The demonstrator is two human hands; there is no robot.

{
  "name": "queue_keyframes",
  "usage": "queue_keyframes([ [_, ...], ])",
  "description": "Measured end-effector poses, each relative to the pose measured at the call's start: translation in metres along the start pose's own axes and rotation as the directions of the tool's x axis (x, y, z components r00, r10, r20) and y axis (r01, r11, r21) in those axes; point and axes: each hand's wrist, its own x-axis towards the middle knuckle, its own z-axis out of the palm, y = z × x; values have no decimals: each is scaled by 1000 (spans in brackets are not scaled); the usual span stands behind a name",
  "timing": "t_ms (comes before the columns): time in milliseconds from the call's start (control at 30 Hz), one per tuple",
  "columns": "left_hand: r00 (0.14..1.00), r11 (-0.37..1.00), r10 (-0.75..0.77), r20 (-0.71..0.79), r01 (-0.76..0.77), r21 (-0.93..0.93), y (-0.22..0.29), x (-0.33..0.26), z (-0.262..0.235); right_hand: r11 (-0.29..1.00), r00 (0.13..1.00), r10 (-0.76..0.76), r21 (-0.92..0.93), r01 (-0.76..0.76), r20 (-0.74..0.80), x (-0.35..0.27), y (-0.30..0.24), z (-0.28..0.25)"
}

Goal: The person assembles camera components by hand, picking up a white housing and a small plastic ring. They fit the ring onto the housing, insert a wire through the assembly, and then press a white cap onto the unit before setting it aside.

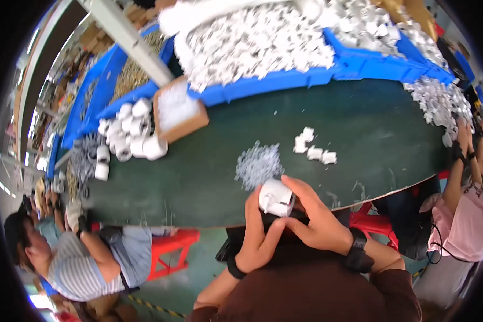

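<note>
A white round plastic housing (275, 196) with a slot in its side sits between my two hands, just over the near table edge. My left hand (258, 236) curls around its left side, and my right hand (319, 222) grips it from the right. My thumbs meet below it. Directly beyond my fingers lies a heap of small translucent bluish pieces (257, 162). Several small white plastic parts (315, 155) rest to the right of that heap.
On the green tabletop (209, 188), white cylindrical caps (136, 134) pile up at left beside a cardboard box (190, 124). Blue bins (273, 80) of white parts line the far side. Co-workers sit left (80, 263) and right (464, 220); a red stool (172, 252) stands left.
</note>
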Motion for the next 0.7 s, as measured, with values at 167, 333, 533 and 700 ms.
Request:
queue_keyframes([
  [167, 983, 997, 10, -185, 5, 81, -15, -12, -4, 999, 997, -31, 18, 30, 76, 7, 15, 29],
  [333, 975, 949, 111, -194, -46, 312, -16, -14, -10, 993, 991, -86, -78, 94, 102, 9, 15, 28],
  [533, 981, 914, 169, -99, -118, 389, -11, -3, -16, 1000, 1000, -13, 17, 13, -19, 17, -7, 8],
  [700, 980, 893, 183, -81, -131, 430, -5, 8, -12, 985, 998, -13, 172, 23, -58, 22, -13, 16],
])
